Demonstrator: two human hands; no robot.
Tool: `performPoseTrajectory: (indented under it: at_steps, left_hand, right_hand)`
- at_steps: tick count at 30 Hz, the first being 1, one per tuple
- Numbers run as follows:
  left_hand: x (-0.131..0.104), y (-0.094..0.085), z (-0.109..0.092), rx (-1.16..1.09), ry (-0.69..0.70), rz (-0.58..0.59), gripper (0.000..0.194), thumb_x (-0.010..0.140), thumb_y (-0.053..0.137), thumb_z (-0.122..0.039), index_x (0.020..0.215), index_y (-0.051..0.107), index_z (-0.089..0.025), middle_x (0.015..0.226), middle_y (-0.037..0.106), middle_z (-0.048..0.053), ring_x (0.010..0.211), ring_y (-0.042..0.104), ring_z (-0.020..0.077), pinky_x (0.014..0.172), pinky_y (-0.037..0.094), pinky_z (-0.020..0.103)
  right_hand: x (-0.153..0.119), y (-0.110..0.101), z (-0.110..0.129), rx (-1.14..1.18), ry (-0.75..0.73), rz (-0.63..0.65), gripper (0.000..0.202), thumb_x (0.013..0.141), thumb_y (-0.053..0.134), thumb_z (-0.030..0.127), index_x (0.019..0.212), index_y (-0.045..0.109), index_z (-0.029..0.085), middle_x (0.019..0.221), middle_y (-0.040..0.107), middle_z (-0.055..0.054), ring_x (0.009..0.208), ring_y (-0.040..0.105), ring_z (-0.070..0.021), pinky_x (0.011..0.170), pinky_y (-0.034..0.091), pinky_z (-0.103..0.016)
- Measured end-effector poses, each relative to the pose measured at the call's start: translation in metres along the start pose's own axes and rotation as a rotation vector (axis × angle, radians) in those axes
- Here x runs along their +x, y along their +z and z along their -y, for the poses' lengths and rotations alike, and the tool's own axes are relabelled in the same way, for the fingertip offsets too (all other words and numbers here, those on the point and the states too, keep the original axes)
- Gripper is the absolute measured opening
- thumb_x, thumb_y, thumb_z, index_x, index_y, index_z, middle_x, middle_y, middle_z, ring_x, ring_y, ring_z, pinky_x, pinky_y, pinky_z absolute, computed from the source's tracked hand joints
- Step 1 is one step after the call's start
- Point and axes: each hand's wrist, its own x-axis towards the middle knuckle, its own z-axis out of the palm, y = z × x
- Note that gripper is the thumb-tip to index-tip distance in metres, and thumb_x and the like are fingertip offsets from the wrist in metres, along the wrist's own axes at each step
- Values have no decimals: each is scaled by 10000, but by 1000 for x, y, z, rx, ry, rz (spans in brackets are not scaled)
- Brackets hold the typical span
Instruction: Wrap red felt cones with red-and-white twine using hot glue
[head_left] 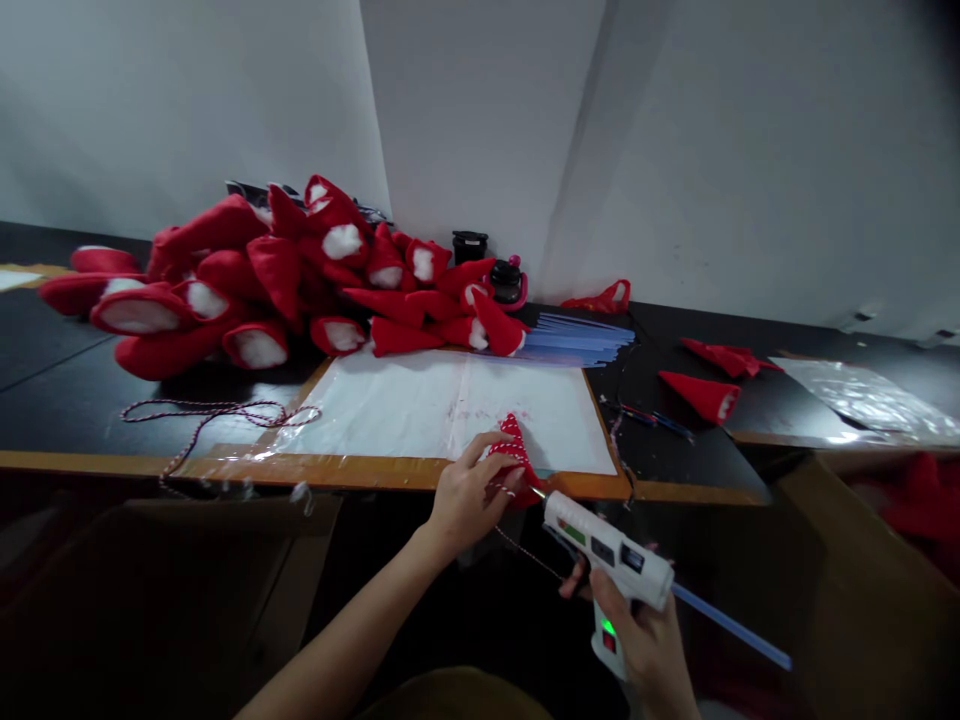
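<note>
From my seat I see a heap of red hats (285, 275) at far left. My left hand (466, 497) pinches a small red felt piece (513, 456) at the table's front edge (300, 468). My right hand (651, 640) grips a white glue gun (609, 560), nozzle touching the felt.

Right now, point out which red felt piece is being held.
The small red piece at the board's front edge, pinched by the left hand beside the glue gun's tip; every other red piece lies untouched farther back.
</note>
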Motion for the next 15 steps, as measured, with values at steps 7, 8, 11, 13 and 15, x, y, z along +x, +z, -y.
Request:
performPoseTrajectory:
  at_steps: [7,8,11,13,15]
  left_hand:
    - [-2,-1,0,3,14,3,118,897,571,-215,971,662,-203,1182,615,89,925,671,168,770,587,302]
    - [-2,-1,0,1,18,0,119,896,572,-215,974,662,-202,1181,615,90,923,671,167,767,587,301]
    - [-1,0,0,-5,21,-2,124,897,573,-214,982,662,-203,1184,612,91,928,670,165,768,586,295]
    - [-1,0,0,-8,18,1,125,897,572,-209,983,662,-205,1189,608,92,942,667,167,777,586,297]
    - [-1,-1,0,-13,22,1,126,897,571,-207,985,662,-204,1189,608,93,953,664,170,784,587,304]
  right_hand:
    - [4,0,10,-10,40,41,366,807,652,506,614,700,198,598,671,-51,669,670,-222,809,525,-336]
    - [4,-1,10,-28,41,40,377,809,649,505,591,690,201,585,661,-45,681,667,-221,828,515,-332]
    - [4,-2,10,-65,36,40,404,814,641,510,550,678,207,527,615,-30,687,661,-219,815,512,-316]
    - [5,-3,8,-76,38,53,415,812,638,520,548,680,202,509,599,-31,649,650,-217,706,522,-294]
    - [4,-4,7,-79,54,54,428,818,629,526,555,676,191,525,616,-44,614,640,-213,611,510,-279]
